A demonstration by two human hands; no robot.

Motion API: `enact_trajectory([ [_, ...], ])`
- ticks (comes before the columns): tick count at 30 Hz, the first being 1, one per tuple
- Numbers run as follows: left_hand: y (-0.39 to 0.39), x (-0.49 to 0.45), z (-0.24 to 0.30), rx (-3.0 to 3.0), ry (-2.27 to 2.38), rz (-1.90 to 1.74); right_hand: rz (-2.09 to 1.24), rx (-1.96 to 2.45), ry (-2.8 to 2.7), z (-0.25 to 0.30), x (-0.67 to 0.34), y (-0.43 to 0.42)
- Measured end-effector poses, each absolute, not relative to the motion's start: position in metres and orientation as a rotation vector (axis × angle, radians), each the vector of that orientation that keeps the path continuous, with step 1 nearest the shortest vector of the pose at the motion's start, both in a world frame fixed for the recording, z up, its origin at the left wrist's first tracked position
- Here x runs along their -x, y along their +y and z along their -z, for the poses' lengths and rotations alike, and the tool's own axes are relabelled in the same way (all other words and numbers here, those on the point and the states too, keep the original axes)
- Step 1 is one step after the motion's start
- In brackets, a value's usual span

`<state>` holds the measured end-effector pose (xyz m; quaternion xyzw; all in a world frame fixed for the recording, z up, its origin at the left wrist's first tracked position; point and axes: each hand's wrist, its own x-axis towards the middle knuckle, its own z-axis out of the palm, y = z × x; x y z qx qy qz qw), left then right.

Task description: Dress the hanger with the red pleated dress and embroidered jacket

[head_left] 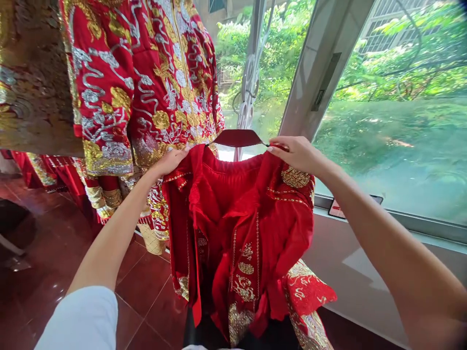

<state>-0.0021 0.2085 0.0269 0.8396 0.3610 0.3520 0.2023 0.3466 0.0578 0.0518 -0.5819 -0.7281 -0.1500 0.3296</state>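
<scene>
A red jacket with gold embroidery hangs in front of me on a dark red hanger. My left hand is closed on its left shoulder, close to the hanger's end. At the opposite shoulder, my right hand grips the red cloth with the thumb on top. The front falls open, showing the smooth red lining and gathered neckline. Gold beaded panels run down the front. The lower hem spreads over something black, and a patterned gold and white piece of cloth lies at the lower right.
Red garments heavy with gold and silver embroidery hang at the left. Behind are large windows, with a phone-like device on the sill. Dark red tiles cover the floor, and a black surface is below the jacket.
</scene>
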Motion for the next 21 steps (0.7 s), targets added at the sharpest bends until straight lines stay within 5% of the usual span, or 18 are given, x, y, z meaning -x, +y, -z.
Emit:
enact_trajectory([
  [4,0.209,0.031,0.009,-2.128,1.03,-1.178,0.627,1.466,-1.545,-0.031,-0.28,0.042],
  [10,0.219,0.027,0.03,-2.034,0.84,-1.27,0.0,1.604,-1.805,0.039,-0.151,0.058],
  [21,0.228,0.016,0.033,-2.318,0.83,-1.354,-0.267,1.258,-1.57,0.068,-0.208,0.032],
])
